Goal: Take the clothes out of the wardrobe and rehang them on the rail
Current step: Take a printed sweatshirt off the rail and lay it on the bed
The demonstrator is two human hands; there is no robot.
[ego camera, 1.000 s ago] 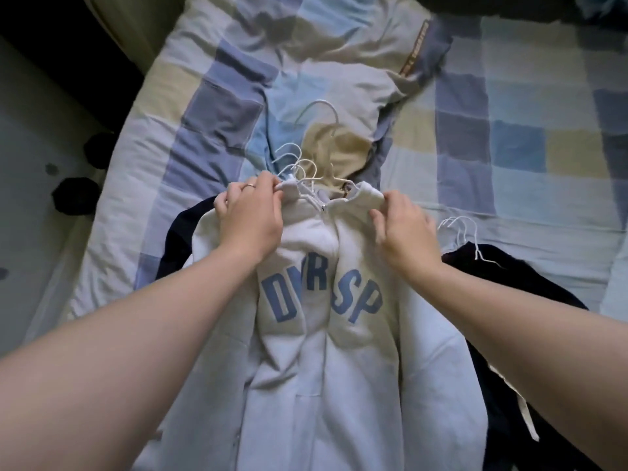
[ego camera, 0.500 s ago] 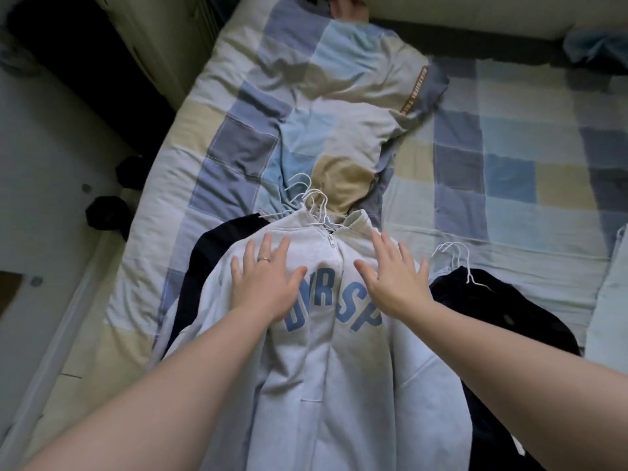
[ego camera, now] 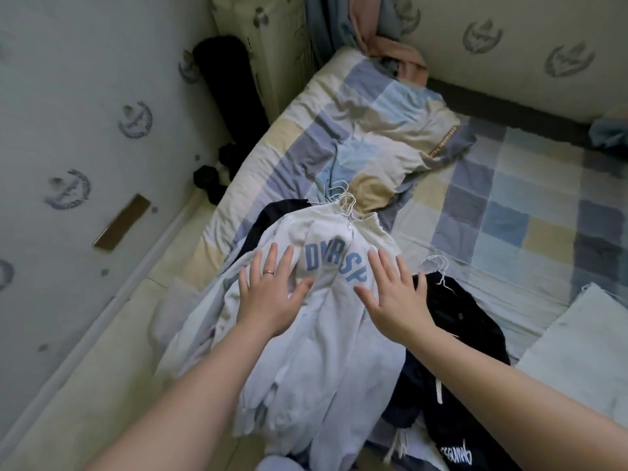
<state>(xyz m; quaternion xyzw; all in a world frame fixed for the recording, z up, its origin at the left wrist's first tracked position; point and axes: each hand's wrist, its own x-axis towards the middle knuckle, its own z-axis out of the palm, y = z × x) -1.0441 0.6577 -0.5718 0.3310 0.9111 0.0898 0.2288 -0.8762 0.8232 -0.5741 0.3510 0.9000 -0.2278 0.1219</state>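
A white sweatshirt with blue letters lies on top of a pile of clothes on the bed. My left hand, a ring on one finger, rests flat on its left chest with fingers spread. On its right chest my right hand lies flat in the same way. White wire hangers stick out at the collar. A dark garment on another white hanger lies to the right, and more dark cloth shows under the sweatshirt's left shoulder.
The bed carries a checked blue, beige and grey quilt. A wall with printed emblems runs along the left, with a narrow floor strip and dark objects beside the bed. A white folded cloth lies at the right edge.
My hands let go of the collar and hangers and slid down the sweatshirt's chest, now lying flat. The view has tilted up, showing more of the wall and the bed's head.
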